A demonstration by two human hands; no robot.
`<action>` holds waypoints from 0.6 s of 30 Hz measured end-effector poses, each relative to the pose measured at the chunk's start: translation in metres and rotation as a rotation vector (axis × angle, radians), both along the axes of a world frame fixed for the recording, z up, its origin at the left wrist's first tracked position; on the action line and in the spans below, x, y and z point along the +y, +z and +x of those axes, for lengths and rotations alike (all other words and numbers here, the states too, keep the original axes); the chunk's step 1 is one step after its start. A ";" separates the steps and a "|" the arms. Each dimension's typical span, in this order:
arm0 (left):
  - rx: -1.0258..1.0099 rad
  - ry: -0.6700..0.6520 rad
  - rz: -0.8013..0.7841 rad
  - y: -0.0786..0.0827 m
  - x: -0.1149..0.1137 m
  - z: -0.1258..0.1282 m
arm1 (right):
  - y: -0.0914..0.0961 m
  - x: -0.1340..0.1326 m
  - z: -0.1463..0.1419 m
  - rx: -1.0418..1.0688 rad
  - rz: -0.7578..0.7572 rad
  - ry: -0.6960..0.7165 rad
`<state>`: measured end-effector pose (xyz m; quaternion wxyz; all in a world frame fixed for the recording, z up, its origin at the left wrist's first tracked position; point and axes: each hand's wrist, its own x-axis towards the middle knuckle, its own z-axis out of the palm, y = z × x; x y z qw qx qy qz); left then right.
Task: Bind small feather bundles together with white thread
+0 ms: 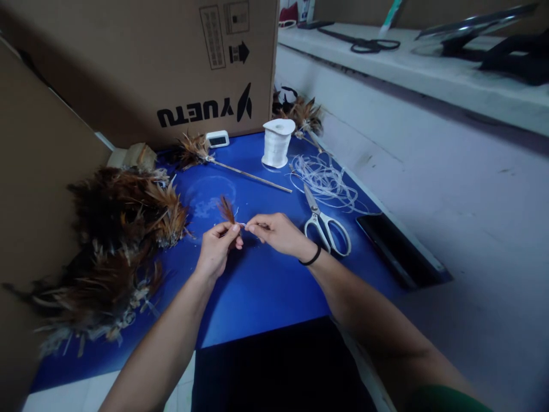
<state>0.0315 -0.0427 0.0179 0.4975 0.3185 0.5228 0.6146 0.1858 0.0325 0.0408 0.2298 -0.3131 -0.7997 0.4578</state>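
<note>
Over the middle of the blue table, my left hand pinches a small brown feather by its base, the tip pointing up. Close beside it, my right hand has thumb and finger pressed together on a thin white strand that runs to the feather's base. To the right of that hand lie open scissors with white handles. Beyond them is a loose tangle of white ribbon, near an upright white spool. A stick with feathers tied at one end lies behind my hands.
Heaps of brown feathers cover the table's left side. A large cardboard box stands at the back, with a small white digital device before it. A dark phone-like slab lies by the right wall. Black scissors rest on the ledge.
</note>
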 end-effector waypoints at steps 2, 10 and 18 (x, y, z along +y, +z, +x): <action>0.007 0.027 0.016 0.001 0.000 -0.002 | 0.001 0.003 0.002 0.029 -0.027 -0.001; 0.071 0.192 0.049 0.001 0.005 -0.014 | 0.003 0.027 0.022 0.101 0.004 -0.150; 0.152 0.168 0.052 -0.004 0.005 -0.015 | 0.004 0.038 0.033 -0.091 0.291 -0.321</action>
